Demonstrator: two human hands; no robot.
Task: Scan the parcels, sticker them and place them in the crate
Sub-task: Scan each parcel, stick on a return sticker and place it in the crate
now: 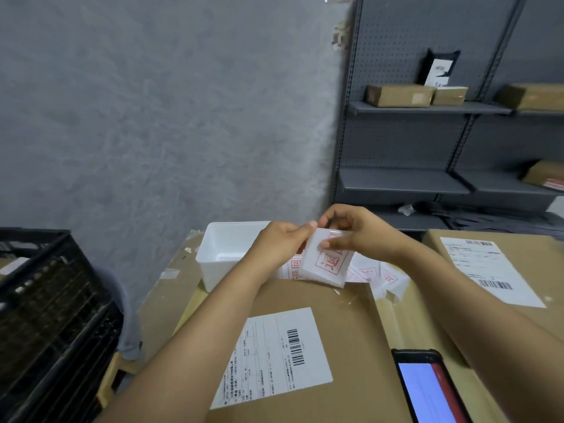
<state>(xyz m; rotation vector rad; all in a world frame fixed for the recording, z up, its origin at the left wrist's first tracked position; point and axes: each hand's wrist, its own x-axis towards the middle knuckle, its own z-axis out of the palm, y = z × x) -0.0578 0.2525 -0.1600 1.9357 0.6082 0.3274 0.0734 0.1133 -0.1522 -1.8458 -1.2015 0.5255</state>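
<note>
A flat brown cardboard parcel (345,328) with a white barcode label (274,355) lies in front of me. Above its far edge both hands hold a white sticker sheet (326,264) printed with red characters. My left hand (280,242) pinches the sheet's upper left corner. My right hand (357,233) pinches its top edge, thumb on the face. More red-printed sticker sheets (381,276) lie loose underneath. A black plastic crate (45,315) stands at the left.
A white plastic tub (219,254) sits just left of my hands. A second labelled parcel (494,264) lies at the right. A phone (427,389) with a lit screen rests on the near parcel. Grey shelves (427,108) with small boxes stand behind.
</note>
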